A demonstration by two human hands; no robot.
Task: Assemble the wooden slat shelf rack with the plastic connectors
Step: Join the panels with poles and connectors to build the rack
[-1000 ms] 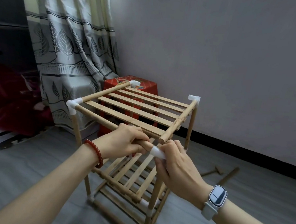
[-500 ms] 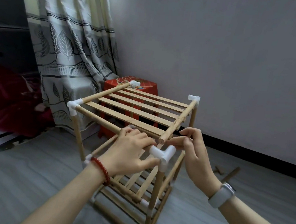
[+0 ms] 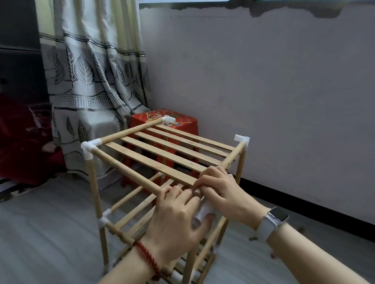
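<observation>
Both hands meet at the near right corner of the wooden rack [image 3: 169,154]: the left hand [image 3: 177,218] curls over the front rail [image 3: 128,172] with its thumb against the white plastic connector [image 3: 205,212], while the right hand [image 3: 220,191] grips the side rail's [image 3: 233,155] near end just above it. The rack stands on the grey floor [image 3: 23,240], near the wall, with a red stool [image 3: 175,120] behind it beside the leaf-patterned curtain [image 3: 85,74].

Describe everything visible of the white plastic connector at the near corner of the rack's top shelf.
The near-corner connector is white, smooth plastic, mostly hidden by both hands. It sits atop the near upright post, where the front rail and right side rail meet. The left hand covers it from the front, thumb pressed beneath; the right hand grips over its top. Its sockets cannot be seen.
</observation>
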